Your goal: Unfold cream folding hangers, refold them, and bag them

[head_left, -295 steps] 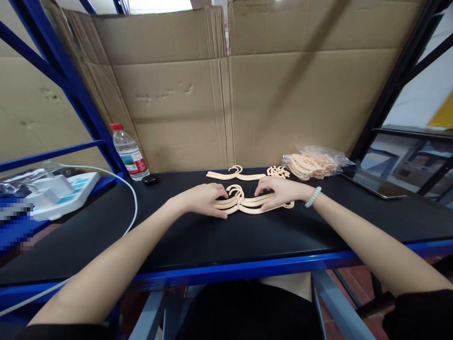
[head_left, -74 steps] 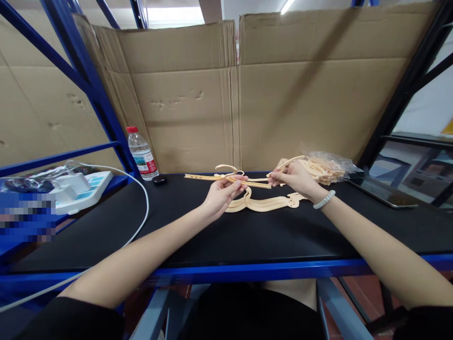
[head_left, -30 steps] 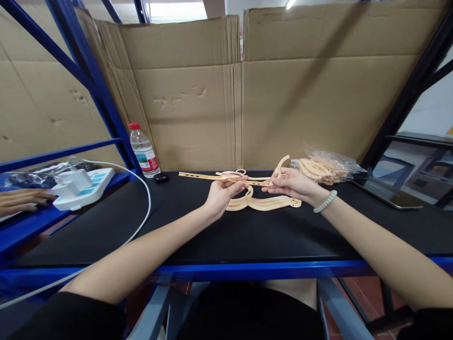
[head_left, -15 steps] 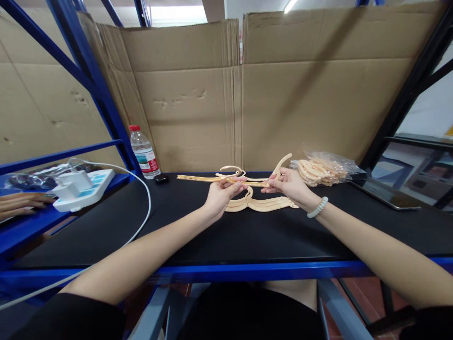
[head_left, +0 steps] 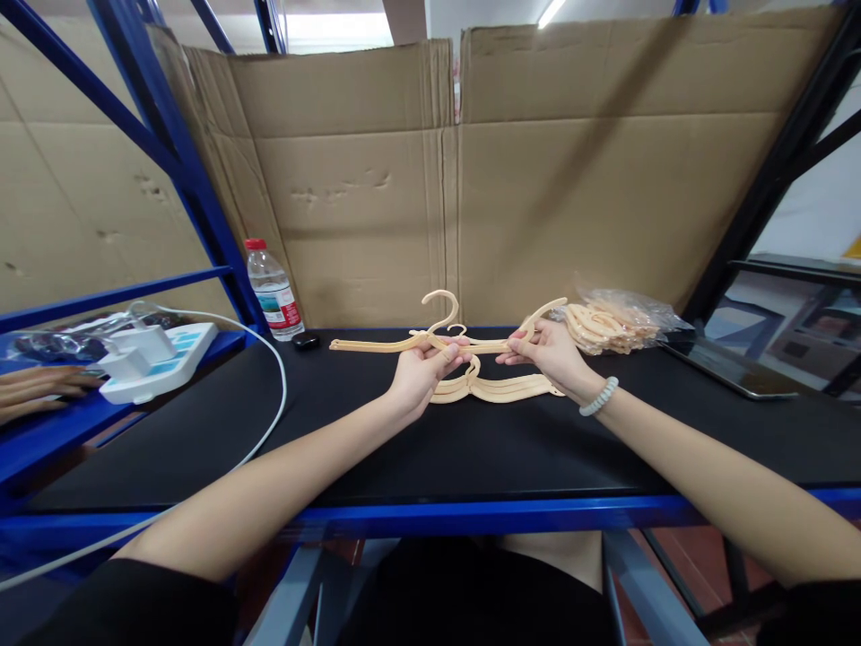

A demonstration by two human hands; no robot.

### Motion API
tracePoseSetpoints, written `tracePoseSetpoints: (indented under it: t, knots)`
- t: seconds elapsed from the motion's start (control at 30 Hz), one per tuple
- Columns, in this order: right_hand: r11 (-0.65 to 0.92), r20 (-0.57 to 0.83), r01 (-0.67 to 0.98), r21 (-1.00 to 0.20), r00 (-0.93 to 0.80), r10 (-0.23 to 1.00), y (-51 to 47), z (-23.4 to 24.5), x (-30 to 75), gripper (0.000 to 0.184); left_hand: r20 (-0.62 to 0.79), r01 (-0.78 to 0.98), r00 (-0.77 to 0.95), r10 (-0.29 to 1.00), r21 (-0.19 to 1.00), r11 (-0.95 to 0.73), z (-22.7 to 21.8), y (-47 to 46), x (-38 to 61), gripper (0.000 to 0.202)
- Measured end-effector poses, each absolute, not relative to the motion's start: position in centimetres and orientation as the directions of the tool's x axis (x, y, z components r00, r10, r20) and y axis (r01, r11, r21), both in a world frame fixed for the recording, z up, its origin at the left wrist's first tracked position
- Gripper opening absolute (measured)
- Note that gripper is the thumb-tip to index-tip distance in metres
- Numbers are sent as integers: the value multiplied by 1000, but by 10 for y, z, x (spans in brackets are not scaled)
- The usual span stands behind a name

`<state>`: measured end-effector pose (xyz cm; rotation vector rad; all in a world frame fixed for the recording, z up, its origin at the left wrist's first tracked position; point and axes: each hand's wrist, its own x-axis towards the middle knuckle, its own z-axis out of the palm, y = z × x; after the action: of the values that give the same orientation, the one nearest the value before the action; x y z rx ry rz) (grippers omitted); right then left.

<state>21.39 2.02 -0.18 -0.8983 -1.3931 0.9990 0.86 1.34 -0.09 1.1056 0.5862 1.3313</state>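
Note:
A pale wood-coloured clothes hanger (head_left: 369,345) is held above the black table, its hook (head_left: 444,301) turned upward. My left hand (head_left: 427,368) pinches it near the middle, just below the hook. At its right-hand side my right hand (head_left: 542,350) is closed, thumb against fingers. A curved pale strip (head_left: 552,307) rises from the right hand; how it joins the hanger is hidden by the fingers. Beneath the hands, more hangers of the same colour (head_left: 511,388) lie on the table. Another small hook (head_left: 458,329) shows just behind the held hanger.
A clear plastic bag of pale hanger parts (head_left: 605,323) lies at the right, beside a dark flat tablet-like device (head_left: 733,370). At left are a water bottle (head_left: 274,292), a small black object (head_left: 306,341), a white power strip (head_left: 161,363) with its cable, and another person's hand (head_left: 40,390).
The held hanger has turned so that its hook stands more upright and its broad side shows. The curved strip in my right hand has tipped further to the right.

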Motion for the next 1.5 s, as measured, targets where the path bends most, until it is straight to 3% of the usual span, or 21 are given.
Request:
tracePoseSetpoints:
  t: [0.17, 0.3, 0.53, 0.7, 0.8, 0.9, 1.1, 1.33, 1.5]
  knots:
    - [274, 298, -172, -946, -132, 946, 19, -1, 214, 41, 171, -483, 151, 974, 872, -78, 2, 15, 9, 5]
    - [235, 273, -191, -953, -210, 939, 15, 6, 218, 32, 118, -488, 115, 986, 872, -48, 4, 16, 8, 10]
    - [306, 342, -208, -929, -164, 925, 22, 20, 242, 21, 132, -497, 93, 987, 865, -69, 5, 23, 3, 12]
    - [292, 240, 115, -949, -334, 911, 24, 33, 275, 24, 94, -514, 102, 990, 858, -28, 8, 22, 3, 13]
    - [328, 165, 352, -877, -421, 892, 24, 39, 287, 31, -1, -529, 129, 992, 846, 70, 11, 23, 1, 14]
    - [351, 155, 467, -811, -408, 900, 26, 40, 293, 32, -62, -568, 117, 991, 815, 118, 14, 28, -4, 17]
    - [245, 115, 482, -841, -283, 952, 36, 36, 307, 31, 26, -546, 17, 1000, 838, -13, 26, 47, -21, 10]
    - [153, 49, 497, -854, -215, 975, 46, 32, 324, 28, 127, -398, 146, 981, 916, -59, 31, 63, -43, 15]
    - [133, 37, 535, -834, -186, 982, 50, 29, 332, 31, 269, -127, 238, 933, 961, -245, 31, 72, -61, 24]
